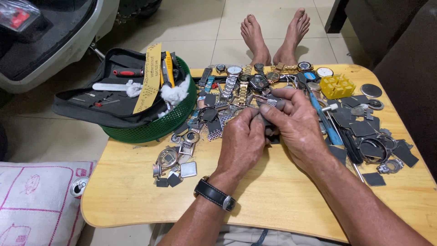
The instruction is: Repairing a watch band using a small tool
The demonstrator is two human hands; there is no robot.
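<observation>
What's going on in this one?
A person sits at a low wooden table strewn with watches, watch cases and dark square pieces. Both hands meet over the middle: the left hand and right hand pinch a small dark part between the fingertips. A green basket holding a tool pouch sits at the table's left.

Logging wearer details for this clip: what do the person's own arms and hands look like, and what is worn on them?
Both forearms are bare, with no sleeves or gloves in view. The left hand has a wristwatch with a black strap and a silver buckle just behind it. The right hand and its wrist carry nothing; no rings can be seen on either.
</observation>
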